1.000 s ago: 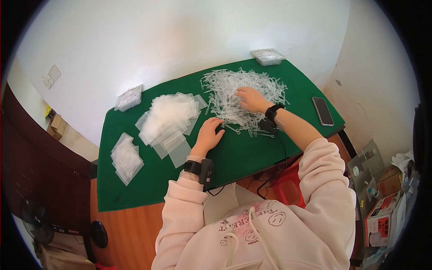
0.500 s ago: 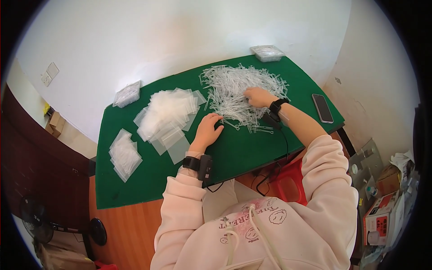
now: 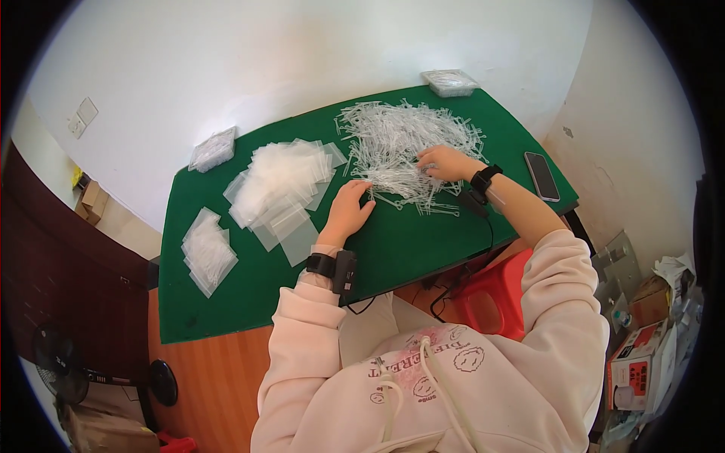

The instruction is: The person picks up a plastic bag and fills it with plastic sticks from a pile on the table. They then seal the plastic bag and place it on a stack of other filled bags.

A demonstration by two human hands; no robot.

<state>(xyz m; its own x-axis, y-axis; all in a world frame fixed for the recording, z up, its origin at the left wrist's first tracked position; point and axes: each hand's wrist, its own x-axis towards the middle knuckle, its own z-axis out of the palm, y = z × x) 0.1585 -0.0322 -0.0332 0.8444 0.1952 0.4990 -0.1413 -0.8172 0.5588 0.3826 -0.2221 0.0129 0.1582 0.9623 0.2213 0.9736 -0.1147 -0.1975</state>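
Observation:
A broad heap of thin clear plastic sticks with small looped ends point(image 3: 400, 132) lies on the green-covered table point(image 3: 393, 249). My right hand point(image 3: 447, 162) is at the heap's right front part, with fingers bent together on some sticks; how many they pinch is too small to tell. Against the heap's front left edge rests my left hand point(image 3: 349, 210), its fingers stretched out and thumb apart, holding nothing I can see. Left of it is a loose pile of clear flat bags point(image 3: 276, 185). Farther left, a smaller stack of bags filled with sticks point(image 3: 209, 253) lies flat.
Clear boxes with sticks stand at the table's back edge, one at the left point(image 3: 213, 149) and one at the right point(image 3: 451, 83). A phone point(image 3: 541, 177) lies near the right edge. Under the table's front is a red stool point(image 3: 491, 298). Cartons point(image 3: 638, 370) stand at the right.
My right hand has shifted slightly right over the heap, its fingers pointing more to the left. The left hand stays almost in place. The whole view has tilted a little.

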